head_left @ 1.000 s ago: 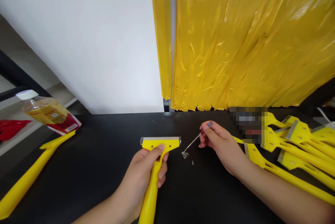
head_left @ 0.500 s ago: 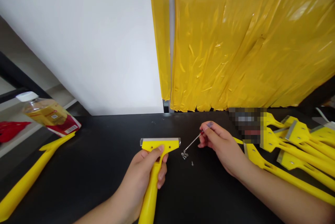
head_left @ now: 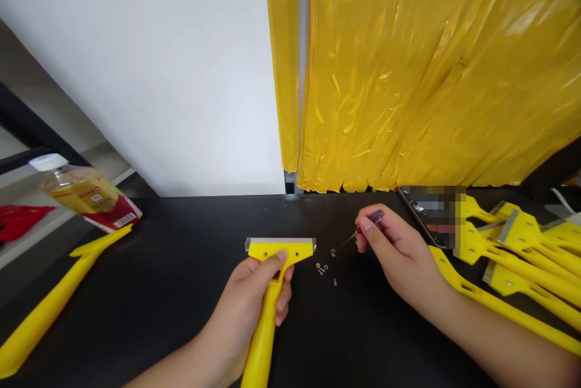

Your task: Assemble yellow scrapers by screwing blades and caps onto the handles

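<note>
My left hand (head_left: 254, 297) grips a yellow scraper (head_left: 259, 345) upright in view, its head with a clear-edged metal blade facing away and two dark holes showing. In my right hand (head_left: 385, 246), pinched between thumb and fingers, is a small screwdriver (head_left: 347, 238) with a dark, translucent handle. Its thin shaft slants down to the left, and a small metal piece (head_left: 333, 252) is at its tip. Several tiny screws and nuts (head_left: 322, 269) lie on the black table (head_left: 181, 291) between my hands, one screw (head_left: 335, 282) a little apart.
Several yellow scrapers (head_left: 521, 255) are piled at the right, beside a dark phone-like device (head_left: 420, 212), partly pixelated. A yellow handle part (head_left: 49, 309) lies at the left, near a bottle with a white cap (head_left: 93, 197). Yellow film (head_left: 385, 73) hangs behind.
My right hand has shifted slightly right and lifted the screwdriver from the pile of small parts. A small metal piece now appears at its tip, away from the others.
</note>
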The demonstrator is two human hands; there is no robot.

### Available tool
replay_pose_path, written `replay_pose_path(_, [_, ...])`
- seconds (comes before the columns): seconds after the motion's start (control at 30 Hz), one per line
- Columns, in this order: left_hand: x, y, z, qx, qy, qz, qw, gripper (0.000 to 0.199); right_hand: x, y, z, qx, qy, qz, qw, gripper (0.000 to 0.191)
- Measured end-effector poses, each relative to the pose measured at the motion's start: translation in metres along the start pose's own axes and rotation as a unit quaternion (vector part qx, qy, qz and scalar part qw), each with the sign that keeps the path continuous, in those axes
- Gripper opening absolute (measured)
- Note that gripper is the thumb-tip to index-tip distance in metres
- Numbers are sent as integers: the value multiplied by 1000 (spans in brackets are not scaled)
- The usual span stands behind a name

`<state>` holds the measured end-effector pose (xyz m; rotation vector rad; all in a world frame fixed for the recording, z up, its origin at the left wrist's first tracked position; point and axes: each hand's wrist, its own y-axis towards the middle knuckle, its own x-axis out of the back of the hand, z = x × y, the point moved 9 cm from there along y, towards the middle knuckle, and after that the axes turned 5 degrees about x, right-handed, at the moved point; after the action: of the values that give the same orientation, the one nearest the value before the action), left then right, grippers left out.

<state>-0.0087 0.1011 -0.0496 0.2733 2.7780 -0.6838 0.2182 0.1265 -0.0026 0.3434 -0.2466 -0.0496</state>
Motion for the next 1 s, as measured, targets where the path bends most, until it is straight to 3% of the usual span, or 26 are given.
replay_pose_path(1.0, [0, 0, -2, 0, 6, -1, 1000, 34, 1, 1, 6, 18, -103, 34, 994, 21])
